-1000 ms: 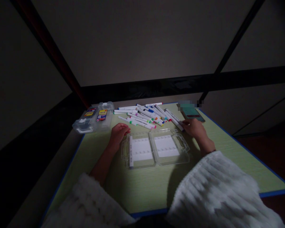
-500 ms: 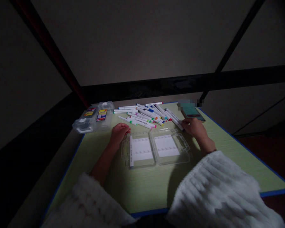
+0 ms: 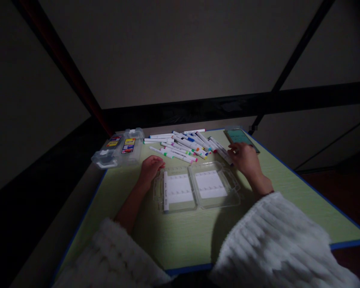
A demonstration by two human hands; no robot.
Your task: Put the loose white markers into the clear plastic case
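Note:
An open clear plastic marker case (image 3: 197, 187) lies flat in the middle of the table, one white marker (image 3: 165, 190) in its left half. My left hand (image 3: 150, 167) rests curled on the table at the case's left edge. My right hand (image 3: 245, 158) reaches past the case's right corner, fingers bent over the end of a white marker (image 3: 220, 149) at the right of the pile. Several white markers with coloured caps (image 3: 180, 145) lie spread behind the case.
A second, closed clear case (image 3: 119, 152) with coloured labels sits at the table's far left corner. A phone (image 3: 241, 138) lies at the far right, beside my right hand. The green table (image 3: 183, 236) has a blue edge; dark surroundings.
My right hand has moved slightly farther away, toward the markers and the phone. My left hand and the case have stayed put.

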